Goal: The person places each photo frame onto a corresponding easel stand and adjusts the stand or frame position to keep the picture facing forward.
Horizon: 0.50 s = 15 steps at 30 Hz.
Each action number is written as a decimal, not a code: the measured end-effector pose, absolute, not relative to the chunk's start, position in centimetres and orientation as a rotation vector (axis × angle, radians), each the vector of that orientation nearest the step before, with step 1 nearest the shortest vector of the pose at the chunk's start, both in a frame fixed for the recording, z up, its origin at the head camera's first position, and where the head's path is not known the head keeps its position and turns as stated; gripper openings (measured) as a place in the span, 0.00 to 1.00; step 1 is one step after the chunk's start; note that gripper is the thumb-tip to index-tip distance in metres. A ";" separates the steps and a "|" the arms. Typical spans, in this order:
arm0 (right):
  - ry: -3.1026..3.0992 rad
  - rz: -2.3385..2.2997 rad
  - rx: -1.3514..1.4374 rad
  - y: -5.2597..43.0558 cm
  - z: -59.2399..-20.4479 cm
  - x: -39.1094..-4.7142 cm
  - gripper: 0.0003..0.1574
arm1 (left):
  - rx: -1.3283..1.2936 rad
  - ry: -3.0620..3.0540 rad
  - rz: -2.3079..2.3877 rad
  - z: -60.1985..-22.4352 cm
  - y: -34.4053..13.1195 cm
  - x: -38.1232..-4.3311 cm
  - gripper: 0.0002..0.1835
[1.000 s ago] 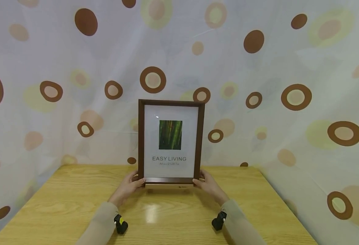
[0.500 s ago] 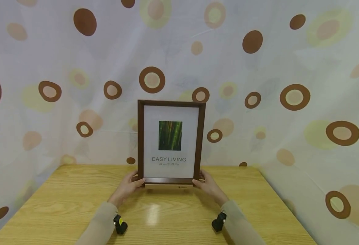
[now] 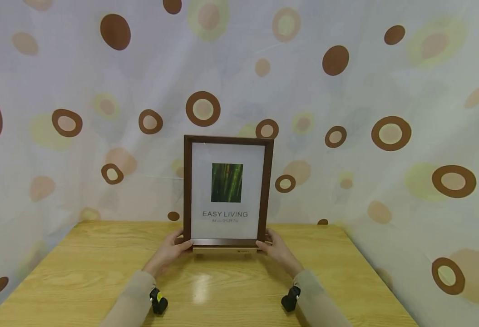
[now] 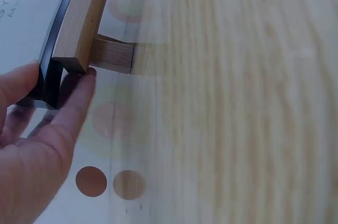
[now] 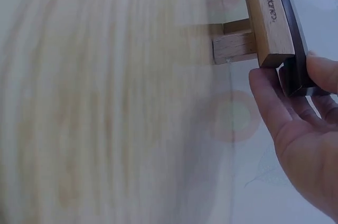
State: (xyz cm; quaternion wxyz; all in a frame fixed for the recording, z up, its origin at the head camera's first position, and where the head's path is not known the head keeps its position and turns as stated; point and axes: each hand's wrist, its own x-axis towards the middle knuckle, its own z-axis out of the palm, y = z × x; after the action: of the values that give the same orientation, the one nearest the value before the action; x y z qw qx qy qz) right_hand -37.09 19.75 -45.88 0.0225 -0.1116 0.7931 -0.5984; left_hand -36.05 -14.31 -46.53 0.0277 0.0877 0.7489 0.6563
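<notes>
A dark brown picture frame point(image 3: 188, 190), with a small green bamboo print and the words EASY LIVING, stands nearly upright on a light wooden stand point(image 3: 224, 250). My left hand point(image 3: 169, 250) grips the frame's lower left corner, thumb on the front and fingers behind. At the lower right corner my right hand point(image 3: 279, 250) holds it the same way. In the left wrist view a fingertip touches the end of the stand's ledge point(image 4: 79, 39). The right wrist view shows lettering on the ledge point(image 5: 270, 18) and a short foot point(image 5: 235, 47) on the table.
The light wood table point(image 3: 100, 268) reaches back to a pale curtain point(image 3: 149, 68) printed with brown and yellow circles. The curtain also runs along both sides. A small black camera point(image 3: 158, 300) is strapped to the left wrist, another black camera point(image 3: 290, 299) to the right.
The whole head view shifts by a few pixels. Both hands stay at the frame's lower corners, and the frame keeps its place on the stand.
</notes>
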 end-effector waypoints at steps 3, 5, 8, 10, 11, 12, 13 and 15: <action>2.509 -1.778 -0.369 20.4 -46.2 -36.8 0.37 | 0.270 2.355 1.972 -46.2 -14.6 -35.7 0.26; 2.578 -1.699 -0.365 21.1 -46.3 -36.5 0.40 | 0.274 2.380 1.934 -46.0 -14.9 -35.4 0.28; 2.679 -1.569 -0.376 22.2 -46.1 -36.2 0.40 | 0.272 2.426 1.878 -45.5 -15.3 -35.0 0.32; 2.725 -1.496 -0.381 22.9 -45.8 -36.0 0.39 | 0.260 2.502 1.812 -45.2 -15.7 -34.7 0.34; 2.746 -1.457 -0.379 23.2 -45.6 -35.9 0.39 | 0.269 2.555 1.766 -45.1 -15.9 -34.6 0.35; 2.772 -1.409 -0.379 23.4 -45.5 -35.8 0.40 | 0.277 2.619 1.704 -45.0 -16.2 -34.5 0.36; 2.794 -1.363 -0.377 23.7 -45.3 -35.7 0.41 | 0.286 2.682 1.643 -44.9 -16.4 -34.4 0.37; 2.838 -1.267 -0.395 24.0 -45.0 -35.5 0.42 | 0.311 2.795 1.520 -44.8 -16.7 -34.1 0.39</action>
State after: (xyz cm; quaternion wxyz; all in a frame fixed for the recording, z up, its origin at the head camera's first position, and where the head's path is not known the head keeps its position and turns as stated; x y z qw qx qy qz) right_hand -35.51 23.98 -45.00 0.0041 -0.1262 0.9058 -0.4044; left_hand -34.14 -16.73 -44.83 -0.0277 0.0972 0.8740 0.4753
